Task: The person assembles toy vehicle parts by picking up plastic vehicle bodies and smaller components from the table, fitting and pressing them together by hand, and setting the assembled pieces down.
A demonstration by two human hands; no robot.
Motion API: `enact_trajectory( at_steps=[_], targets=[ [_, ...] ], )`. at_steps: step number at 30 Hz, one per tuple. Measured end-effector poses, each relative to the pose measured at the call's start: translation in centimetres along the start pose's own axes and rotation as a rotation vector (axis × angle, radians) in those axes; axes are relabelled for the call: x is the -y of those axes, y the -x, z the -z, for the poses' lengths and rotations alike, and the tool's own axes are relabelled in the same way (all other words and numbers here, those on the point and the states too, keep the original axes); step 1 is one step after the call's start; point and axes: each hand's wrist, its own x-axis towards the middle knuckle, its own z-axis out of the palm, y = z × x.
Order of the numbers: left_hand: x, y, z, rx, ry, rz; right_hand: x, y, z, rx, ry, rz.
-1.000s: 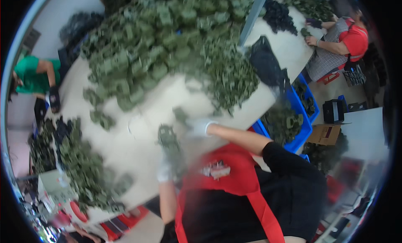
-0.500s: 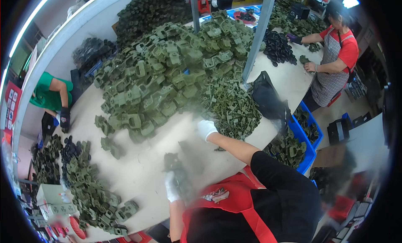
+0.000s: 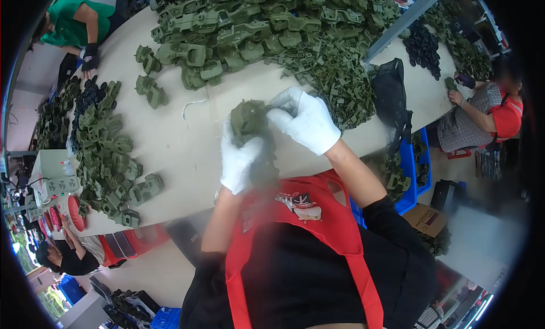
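Note:
Both my hands wear white gloves and meet over the table's near side. My left hand (image 3: 241, 161) is closed around an olive-green plastic toy vehicle body (image 3: 250, 118), held upright and partly blurred. At the right edge of that body, the fingers of my right hand (image 3: 306, 122) are pinched on a small dark piece (image 3: 288, 109); its exact shape is mostly hidden by the glove. Beyond my right hand lies a heap of small green plastic parts (image 3: 335, 79). A large heap of green vehicle bodies (image 3: 227, 31) covers the table's far side.
More green bodies (image 3: 105, 142) are heaped at left, with two loose pieces (image 3: 150, 91) apart from them. A metal post (image 3: 406, 22), a black bag (image 3: 389, 99) and blue crates (image 3: 406, 178) stand at right. Co-workers (image 3: 85, 22) sit around the table.
My right hand has come back from the small-parts heap to the vehicle body, now pinching a small piece. My left hand has raised the body; the head view has shifted.

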Motion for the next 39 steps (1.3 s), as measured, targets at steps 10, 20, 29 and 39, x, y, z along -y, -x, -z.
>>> enact_trajectory(
  at_steps=[10, 20, 29, 39],
  targets=[
    [2.0, 2.5, -1.4, -0.048, 0.084, -0.141, -0.4, 1.5, -3.4, -0.269, 0.268, 0.254],
    [1.3, 2.8, -1.4, -0.063, -0.079, -0.009, -1.6, 1.3, -3.4, -0.269, 0.162, 0.201],
    [8.2, -1.3, 8.9, 0.009, 0.261, 0.276, -9.3, -1.3, -5.0, 0.172, -0.229, -0.19],
    [13.0, 4.9, 9.6, 0.027, 0.262, 0.458, -23.1, -9.3, -1.4, -0.013, 1.516, -0.153]
  ],
)
